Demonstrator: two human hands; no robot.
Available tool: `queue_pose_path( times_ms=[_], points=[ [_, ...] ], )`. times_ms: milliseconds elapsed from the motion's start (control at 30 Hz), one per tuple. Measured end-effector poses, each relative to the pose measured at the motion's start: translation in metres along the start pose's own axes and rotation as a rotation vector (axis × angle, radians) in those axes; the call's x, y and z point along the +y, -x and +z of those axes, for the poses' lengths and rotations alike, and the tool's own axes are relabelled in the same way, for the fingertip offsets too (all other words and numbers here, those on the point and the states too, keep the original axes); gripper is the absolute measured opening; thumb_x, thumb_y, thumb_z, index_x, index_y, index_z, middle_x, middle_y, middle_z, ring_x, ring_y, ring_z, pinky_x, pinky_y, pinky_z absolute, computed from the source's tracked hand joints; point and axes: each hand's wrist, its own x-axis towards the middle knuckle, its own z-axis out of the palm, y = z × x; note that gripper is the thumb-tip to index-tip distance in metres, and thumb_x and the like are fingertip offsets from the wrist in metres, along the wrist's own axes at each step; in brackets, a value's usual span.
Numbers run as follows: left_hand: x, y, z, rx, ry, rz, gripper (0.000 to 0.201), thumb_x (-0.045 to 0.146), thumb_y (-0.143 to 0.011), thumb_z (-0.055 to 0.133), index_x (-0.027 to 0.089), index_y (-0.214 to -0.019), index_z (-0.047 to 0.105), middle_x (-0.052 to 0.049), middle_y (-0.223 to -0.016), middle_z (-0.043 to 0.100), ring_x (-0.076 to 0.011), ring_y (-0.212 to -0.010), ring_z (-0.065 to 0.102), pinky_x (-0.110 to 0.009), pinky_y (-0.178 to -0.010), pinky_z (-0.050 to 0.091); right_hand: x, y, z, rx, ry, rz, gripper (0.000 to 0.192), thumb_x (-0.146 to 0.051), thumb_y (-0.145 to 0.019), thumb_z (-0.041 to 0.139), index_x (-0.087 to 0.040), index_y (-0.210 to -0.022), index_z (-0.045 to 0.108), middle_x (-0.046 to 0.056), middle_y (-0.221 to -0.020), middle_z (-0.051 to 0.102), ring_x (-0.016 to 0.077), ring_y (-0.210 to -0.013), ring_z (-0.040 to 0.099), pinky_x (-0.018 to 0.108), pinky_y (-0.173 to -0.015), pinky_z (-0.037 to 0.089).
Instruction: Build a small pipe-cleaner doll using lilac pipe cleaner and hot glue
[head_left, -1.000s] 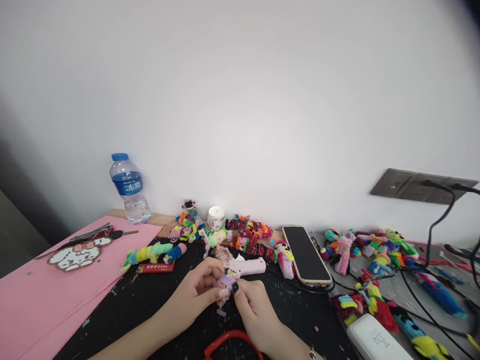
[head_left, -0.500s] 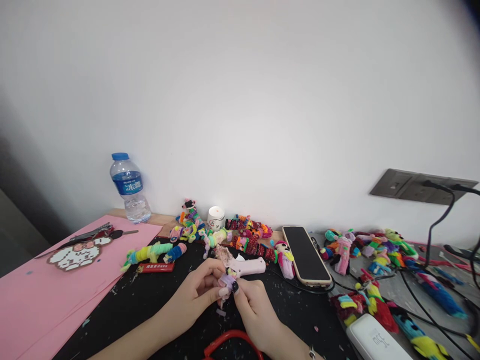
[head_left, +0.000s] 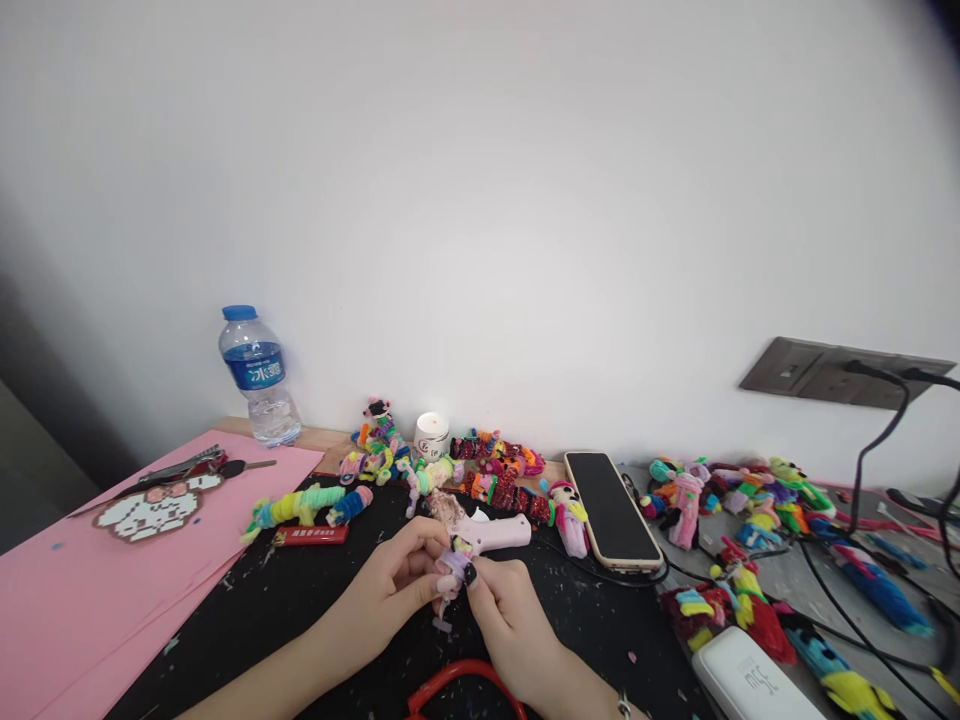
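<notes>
Between my two hands is a small lilac pipe-cleaner figure (head_left: 454, 563) with a bit of yellow at its top, held over the black mat (head_left: 300, 620). My left hand (head_left: 401, 580) pinches it from the left with thumb and fingers. From the right, my right hand (head_left: 502, 610) presses its thumb against the same figure; its other fingers are mostly hidden. Just behind the fingertips lies a pale pink glue gun (head_left: 496, 532). Below my hands, a red curved handle (head_left: 465, 668) shows at the bottom edge.
Pink paper (head_left: 67, 600) and a water bottle (head_left: 262, 385) are at left. A red packet (head_left: 312, 536) lies on the mat. A phone (head_left: 613, 510), a white power bank (head_left: 754, 678), cables and several pipe-cleaner figures (head_left: 686, 505) spread right. A paper cup (head_left: 432, 437) stands near the wall.
</notes>
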Motion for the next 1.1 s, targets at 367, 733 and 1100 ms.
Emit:
queue_pose_path(
  times_ms=[367,733,1100],
  points=[
    [-0.0023,-0.0005,-0.0010,-0.007,0.013,0.001,0.018,0.028,-0.080,0.061,0.021,-0.091,0.050,0.003,-0.078,0.051,-0.0110,-0.066,0.052,-0.025,-0.062,0.047,0.0017,0.0005,0.0008,-0.012,0.002,-0.004,0.046,-0.032,-0.095,0.031,-0.014,-0.064,0.059,-0.001,-0.053,0.047,0.0099,-0.049,0.036,0.022,-0.049,0.029],
    [-0.0021,0.0000,-0.0010,-0.011,0.030,0.024,0.017,0.032,-0.082,0.058,0.022,-0.093,0.049,0.002,-0.078,0.054,-0.0130,-0.070,0.052,-0.025,-0.065,0.044,0.0048,0.0008,0.0027,-0.006,0.018,-0.004,0.035,-0.024,-0.093,0.033,-0.016,-0.060,0.045,-0.005,-0.053,0.037,0.0086,-0.049,0.032,0.023,-0.048,0.022],
    [0.0000,0.0010,-0.0025,0.032,-0.075,0.066,0.013,0.033,-0.085,0.053,0.022,-0.092,0.051,0.001,-0.078,0.057,-0.0151,-0.077,0.053,-0.026,-0.070,0.043,0.0049,0.0008,0.0033,0.005,0.021,-0.007,0.028,-0.023,-0.092,0.035,-0.018,-0.065,0.042,-0.005,-0.057,0.040,0.0092,-0.051,0.033,0.022,-0.049,0.022]
  ],
)
